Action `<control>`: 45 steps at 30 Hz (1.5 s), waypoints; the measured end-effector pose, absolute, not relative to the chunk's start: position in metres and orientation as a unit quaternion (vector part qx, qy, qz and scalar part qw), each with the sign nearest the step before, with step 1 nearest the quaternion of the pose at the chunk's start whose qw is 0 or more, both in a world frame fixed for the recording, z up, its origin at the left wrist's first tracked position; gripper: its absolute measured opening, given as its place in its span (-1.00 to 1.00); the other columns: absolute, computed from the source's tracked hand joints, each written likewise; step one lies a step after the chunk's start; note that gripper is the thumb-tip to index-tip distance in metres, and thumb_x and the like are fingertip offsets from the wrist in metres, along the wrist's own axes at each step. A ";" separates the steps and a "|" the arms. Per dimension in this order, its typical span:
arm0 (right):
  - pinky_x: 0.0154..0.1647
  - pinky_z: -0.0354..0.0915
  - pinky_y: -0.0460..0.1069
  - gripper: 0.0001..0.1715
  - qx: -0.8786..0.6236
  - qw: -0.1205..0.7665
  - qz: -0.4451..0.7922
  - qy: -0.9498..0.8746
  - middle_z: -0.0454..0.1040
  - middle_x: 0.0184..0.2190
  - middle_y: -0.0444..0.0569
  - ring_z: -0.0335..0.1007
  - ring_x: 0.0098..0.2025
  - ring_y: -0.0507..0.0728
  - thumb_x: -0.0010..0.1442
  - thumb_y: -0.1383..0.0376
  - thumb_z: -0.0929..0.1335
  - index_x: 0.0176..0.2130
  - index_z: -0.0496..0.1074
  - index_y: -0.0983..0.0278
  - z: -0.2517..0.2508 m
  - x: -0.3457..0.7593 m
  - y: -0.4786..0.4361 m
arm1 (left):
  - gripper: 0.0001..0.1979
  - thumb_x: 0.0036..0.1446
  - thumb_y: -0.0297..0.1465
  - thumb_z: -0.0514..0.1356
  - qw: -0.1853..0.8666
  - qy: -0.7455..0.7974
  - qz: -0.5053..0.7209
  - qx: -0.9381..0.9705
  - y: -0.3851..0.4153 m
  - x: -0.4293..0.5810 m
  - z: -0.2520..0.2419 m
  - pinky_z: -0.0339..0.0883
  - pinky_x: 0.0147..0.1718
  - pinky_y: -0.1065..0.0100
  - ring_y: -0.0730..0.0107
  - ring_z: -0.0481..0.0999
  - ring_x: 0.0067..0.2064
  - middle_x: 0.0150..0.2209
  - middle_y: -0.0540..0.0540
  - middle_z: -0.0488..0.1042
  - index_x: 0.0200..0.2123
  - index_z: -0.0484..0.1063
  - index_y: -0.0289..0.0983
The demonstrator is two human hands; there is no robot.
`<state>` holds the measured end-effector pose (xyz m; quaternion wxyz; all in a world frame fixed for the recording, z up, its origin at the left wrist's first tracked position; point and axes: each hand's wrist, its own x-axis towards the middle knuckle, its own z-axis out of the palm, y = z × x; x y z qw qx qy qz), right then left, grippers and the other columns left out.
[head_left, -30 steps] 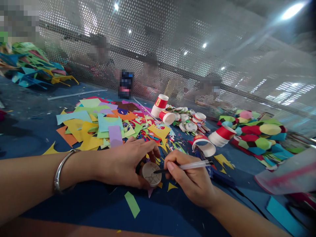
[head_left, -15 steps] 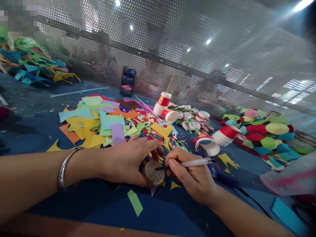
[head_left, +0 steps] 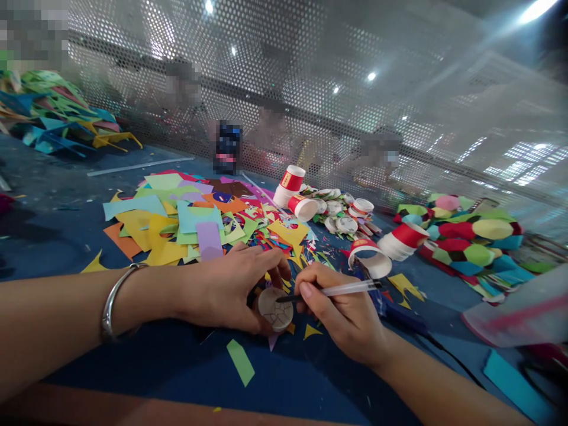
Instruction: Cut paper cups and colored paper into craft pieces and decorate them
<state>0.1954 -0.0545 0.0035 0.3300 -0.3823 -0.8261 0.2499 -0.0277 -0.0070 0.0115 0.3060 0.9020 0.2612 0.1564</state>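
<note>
Left hand (head_left: 226, 290), silver metal bangle (head_left: 107, 313) on wrist: thumb and fingers curled round the edge of a small round pale disc (head_left: 274, 312) marked with dark lines, gripping it. Right hand (head_left: 341, 313): fingers closed on a slim clear-barrelled pen with black ends (head_left: 350, 288), tip at the disc's face, between both hands. Just beyond left grip: heap of multicoloured paper offcuts (head_left: 168, 231). Nearer the wearer than the disc: light-green paper strip (head_left: 241, 362); small yellow paper triangle (head_left: 312, 331) just beside, between disc and right hand. Beyond right grip: red-and-white paper cup ring (head_left: 375, 266) on its side, red-and-white cup stack (head_left: 394, 242) next to it. All on dark-blue tabletop (head_left: 177, 367).
</note>
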 end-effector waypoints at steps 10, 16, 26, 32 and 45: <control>-0.50 0.19 -0.07 -0.76 -0.392 0.338 0.231 -0.824 0.37 -0.50 -0.14 0.27 -0.51 0.00 0.39 0.31 0.19 -0.29 0.35 0.25 0.003 0.197 -0.055 | -0.44 -0.10 -0.17 0.39 0.309 0.259 0.148 0.903 -0.008 -0.028 0.013 0.09 -0.10 0.18 0.19 0.39 -0.09 -0.08 -0.01 0.46 -0.03 0.31 -0.17; -0.51 0.18 -0.08 -0.77 -0.391 0.343 0.231 -0.822 0.37 -0.51 -0.15 0.25 -0.52 0.00 0.39 0.32 0.19 -0.29 0.35 0.25 0.003 0.197 -0.056 | -0.43 -0.11 -0.16 0.40 0.302 0.263 0.148 0.904 -0.009 -0.028 0.012 0.10 -0.10 0.17 0.16 0.39 -0.07 -0.06 -0.03 0.46 -0.04 0.31 -0.17; -0.49 0.18 -0.06 -0.76 -0.388 0.331 0.242 -0.825 0.36 -0.51 -0.15 0.25 -0.50 0.01 0.39 0.30 0.19 -0.29 0.35 0.25 0.002 0.197 -0.055 | -0.38 -0.13 -0.12 0.40 0.304 0.260 0.150 0.904 -0.007 -0.028 0.012 0.10 -0.07 0.16 0.16 0.40 -0.07 -0.07 -0.03 0.47 -0.02 0.31 -0.17; -0.49 0.19 -0.06 -0.75 -0.388 0.326 0.241 -0.828 0.35 -0.50 -0.14 0.24 -0.50 0.01 0.40 0.30 0.18 -0.29 0.35 0.26 0.003 0.195 -0.054 | -0.41 -0.11 -0.15 0.40 0.303 0.268 0.146 0.903 -0.008 -0.026 0.015 0.10 -0.07 0.16 0.16 0.40 -0.08 -0.08 -0.03 0.47 -0.02 0.31 -0.18; -0.48 0.20 -0.05 -0.77 -0.392 0.332 0.244 -0.823 0.37 -0.48 -0.13 0.25 -0.49 0.02 0.41 0.29 0.18 -0.24 0.36 0.26 0.002 0.195 -0.055 | -0.39 -0.12 -0.12 0.38 0.308 0.271 0.134 0.902 -0.007 -0.027 0.015 0.12 -0.09 0.15 0.12 0.39 -0.10 -0.10 -0.10 0.46 -0.03 0.32 -0.22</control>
